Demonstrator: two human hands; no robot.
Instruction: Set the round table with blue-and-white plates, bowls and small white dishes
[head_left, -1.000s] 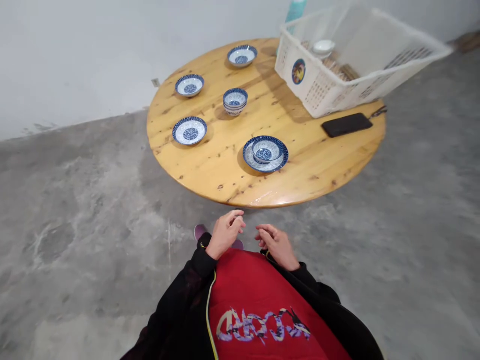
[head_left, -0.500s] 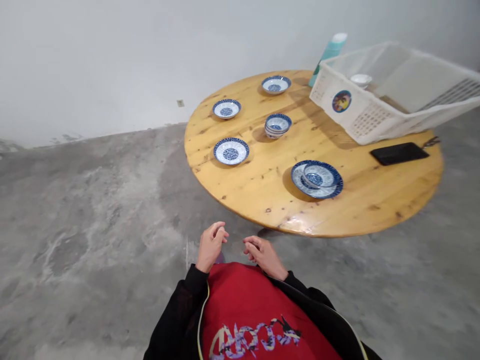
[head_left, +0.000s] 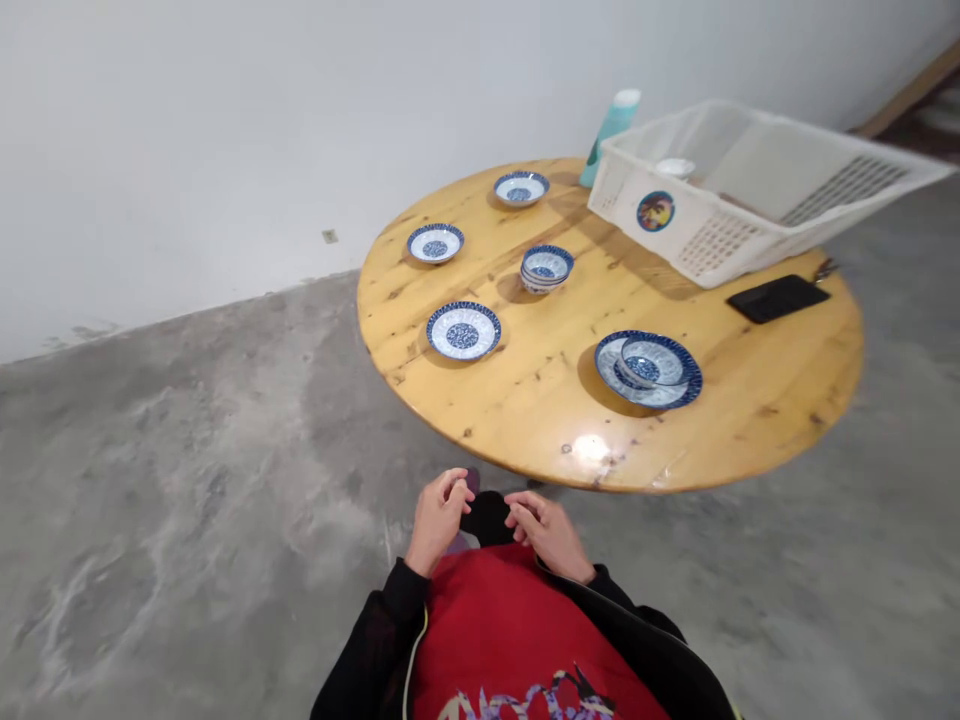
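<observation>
Both my hands hover in front of my body, short of the table's near edge, with nothing in them. My left hand (head_left: 441,515) has its fingers loosely bent and apart. Facing it, my right hand (head_left: 549,528) is also loosely curled, thumb apart from the fingers. Nearest on the table are a blue-and-white plate (head_left: 463,331) and, to the right, a larger plate (head_left: 676,394) with a bowl (head_left: 651,364) on it. A small stack of bowls (head_left: 546,270) stands behind them. Farther back lie two more patterned dishes, one left (head_left: 436,243) and one at the rear (head_left: 521,188).
On the round wooden table (head_left: 525,420), a white plastic basket (head_left: 697,240) stands at the back right with a white bowl (head_left: 675,169) inside. A turquoise bottle (head_left: 611,135) is beside it, and a black phone (head_left: 778,298) lies in front. A wall (head_left: 187,150) rises behind.
The view has shifted, so the table's things sit a little differently in the picture. My hands stay empty in front of me, and the dishes keep their places.
</observation>
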